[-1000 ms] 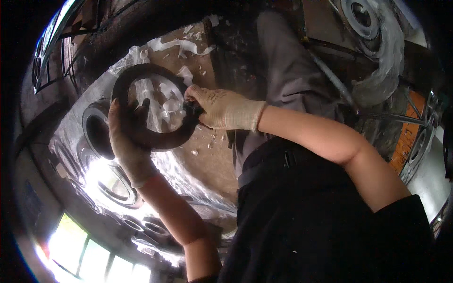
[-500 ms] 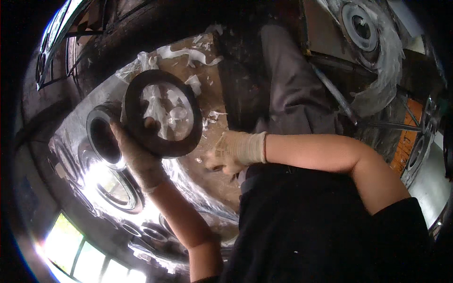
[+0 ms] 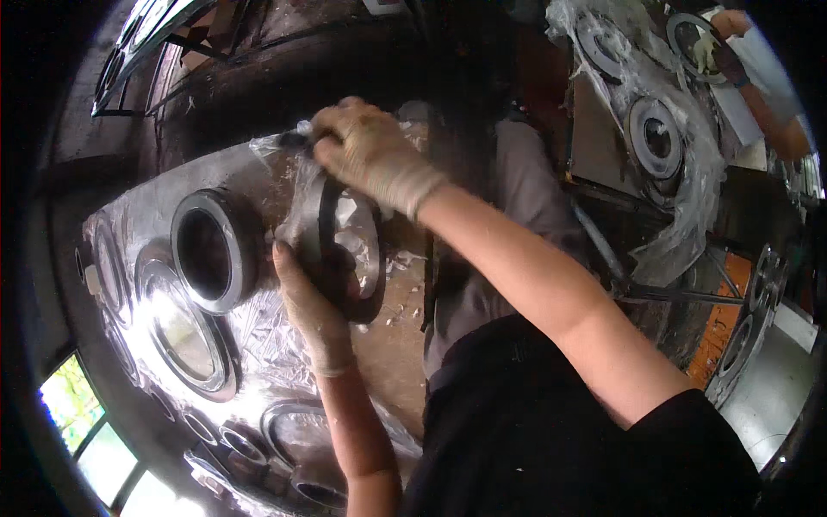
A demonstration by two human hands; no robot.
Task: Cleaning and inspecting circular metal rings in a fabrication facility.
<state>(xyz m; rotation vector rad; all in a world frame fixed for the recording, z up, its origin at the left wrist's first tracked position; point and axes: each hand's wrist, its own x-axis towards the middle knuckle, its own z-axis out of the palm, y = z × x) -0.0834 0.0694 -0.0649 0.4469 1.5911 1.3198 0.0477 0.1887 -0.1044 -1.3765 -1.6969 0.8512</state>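
Observation:
A dark ring (image 3: 370, 302) stands tilted above the brown work surface, its face turned partly away from me. My left hand (image 3: 312, 323), in a pale work glove, is closed on the ring's near left side, thumb up along the outer wall. My right hand (image 3: 366, 153), gloved too, is at the ring's far edge with its fingers curled. A small dark thing shows at those fingertips, too blurred to name. White scraps (image 3: 357, 228) show through the ring's opening. Just left of it, a thick dark ring (image 3: 233, 258) sits on clear plastic film.
More rings, among them a large shiny one (image 3: 220, 379), lie on film (image 3: 267, 345) to the left and near left. At the far right, film-wrapped rings (image 3: 642, 129) rest on another table, where another person's hand (image 3: 730, 24) is by a ring. A metal bar (image 3: 600, 241) slants below that table.
My right hand has moved from near my body up to the ring's far edge. The ring in my left hand has turned from nearly face-on to steeply tilted. My view has shifted somewhat.

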